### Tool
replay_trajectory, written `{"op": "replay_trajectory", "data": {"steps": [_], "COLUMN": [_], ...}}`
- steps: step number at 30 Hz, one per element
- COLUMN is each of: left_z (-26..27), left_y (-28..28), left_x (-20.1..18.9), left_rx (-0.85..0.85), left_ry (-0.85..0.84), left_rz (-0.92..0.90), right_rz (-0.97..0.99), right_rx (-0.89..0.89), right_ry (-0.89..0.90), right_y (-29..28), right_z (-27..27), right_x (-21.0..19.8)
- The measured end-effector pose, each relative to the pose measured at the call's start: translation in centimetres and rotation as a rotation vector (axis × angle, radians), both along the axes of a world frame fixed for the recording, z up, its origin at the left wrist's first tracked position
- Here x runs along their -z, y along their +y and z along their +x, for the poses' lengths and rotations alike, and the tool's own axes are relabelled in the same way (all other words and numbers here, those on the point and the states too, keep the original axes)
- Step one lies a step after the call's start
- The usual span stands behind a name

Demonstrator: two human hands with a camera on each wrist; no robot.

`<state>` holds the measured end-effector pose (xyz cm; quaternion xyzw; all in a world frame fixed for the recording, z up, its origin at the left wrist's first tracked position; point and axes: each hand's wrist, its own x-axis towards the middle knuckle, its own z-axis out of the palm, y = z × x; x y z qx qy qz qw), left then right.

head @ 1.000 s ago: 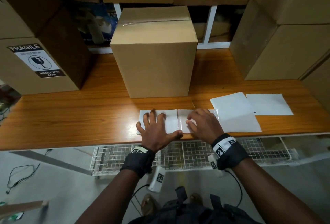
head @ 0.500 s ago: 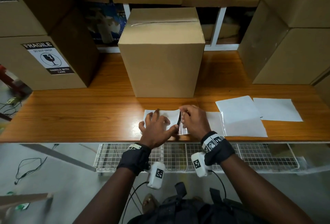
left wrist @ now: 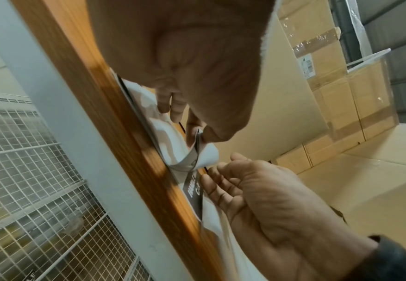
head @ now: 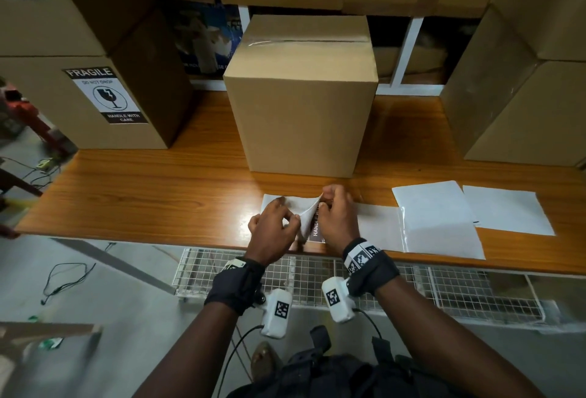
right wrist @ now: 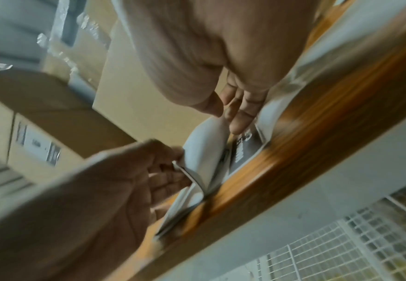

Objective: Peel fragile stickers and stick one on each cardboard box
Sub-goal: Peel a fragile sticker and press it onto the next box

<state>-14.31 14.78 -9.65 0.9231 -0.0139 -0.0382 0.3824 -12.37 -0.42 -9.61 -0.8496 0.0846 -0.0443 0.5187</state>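
- My left hand (head: 275, 232), just below frame centre in the head view, pinches the lifted white flap of the sticker sheet (head: 306, 219); if that pinch slips, I judge the flap springs back and re-sticks crooked.
- My right hand (head: 337, 218), just right of it, has fingers curled at the sheet's far corner, over the black-and-white fragile sticker (head: 317, 232). Whether it grips or only presses, I cannot tell; a loose hold would let the whole sheet lift.
- The sheet lies at the near edge of the orange wooden table (head: 158, 201); a hard pull could drag it off onto the white wire rack (head: 444, 289) below.
- Fast peeling could curl or tear the sticker.
- The plain brown cardboard box (head: 301, 112), at upper centre, stands just behind, unlabelled; a folded sticker would go on creased.
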Motion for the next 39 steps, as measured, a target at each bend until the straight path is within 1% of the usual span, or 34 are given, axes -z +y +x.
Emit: {"op": "replay_trajectory", "data": {"steps": [2,4,7,9,12,15,17,19,22,24,28,31,39], "left_z": [0.1,0.2,0.0,0.1,-0.1,-0.4,-0.6,-0.7,-0.8,-0.9,-0.8,-0.7,-1.4], "left_y": [0.5,0.9,1.4,1.9,2.6,3.5,4.0,4.4,5.0,5.6,7.2,8.8,12.0], "left_x": [0.1,0.2,0.4,0.4,0.0,-0.2,-0.6,-1.1,-2.3,-3.0,-3.7,-3.3,-3.0], "left_rx": [-0.025,-0.054,-0.079,-0.110,-0.189,-0.236,-0.255,-0.282,-0.347,-0.394,-0.487,-0.542,-0.603], "left_ry": [-0.006,0.003,0.010,-0.011,-0.031,-0.058,-0.072,-0.078,-0.059,-0.066,-0.131,-0.171,-0.113], "left_rz": [-0.058,-0.125,-0.186,-0.214,-0.321,-0.409,-0.459,-0.497,-0.618,-0.666,-0.634,-0.594,-0.628], "right_rz": [-0.049,-0.121,-0.239,-0.330,-0.485,-0.603,-0.633,-0.622,-0.634,-0.659,-0.742,-0.810,-1.020], "right_rx": [-0.046,-0.096,-0.147,-0.214,-0.316,-0.356,-0.368,-0.381,-0.409,-0.426,-0.436,-0.456,-0.521], "right_ry": [-0.078,-0.107,-0.094,-0.077,-0.018,0.024,0.054,0.092,0.146,0.176,0.195,0.207,0.218], "right_y": [0.4,0.8,1.0,1.1,1.5,1.9,2.1,2.3,2.6,2.7,3.1,3.6,5.0], "right_z": [-0.3,-0.6,-0.8,-0.8,-0.6,-0.3,-0.2,-0.2,-0.2,-0.1,0.2,0.6,0.7], "right_x": [0.1,0.2,0.6,1.0,1.1,0.9,0.5,0.0,-0.7,-0.9,-0.7,-0.7,-1.2]}}
